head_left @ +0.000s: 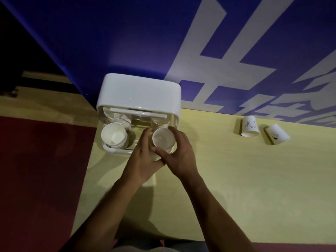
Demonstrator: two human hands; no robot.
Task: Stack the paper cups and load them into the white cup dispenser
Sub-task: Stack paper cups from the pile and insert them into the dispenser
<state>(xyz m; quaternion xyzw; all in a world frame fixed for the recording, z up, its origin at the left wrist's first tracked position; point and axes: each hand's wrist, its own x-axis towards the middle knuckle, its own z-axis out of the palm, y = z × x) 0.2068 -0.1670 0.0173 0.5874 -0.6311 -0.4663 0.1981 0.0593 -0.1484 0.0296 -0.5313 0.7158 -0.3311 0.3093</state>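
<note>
A yellow table [236,179] stands against a blue wall [127,33] with white lettering. At the table's left edge, the left hand [143,160] and right hand [181,157] both grasp a paper cup stack [162,139] at the right front slot of the white cup dispenser [140,91]. A second stack [113,136] fills the left slot. Two loose cups, one [250,126] beside the other [277,134], rest well apart to the right.

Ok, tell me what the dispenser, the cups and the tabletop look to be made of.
White cup dispenser: glossy moulded plastic by the look, with rounded corners and a small highlight on top.
Held cup and the two printed cups to the right: seemingly matte white paper, with thin rims.
Table: pale yellow, smooth, matte, perhaps laminate or painted board; dim light leaves that open.
</note>
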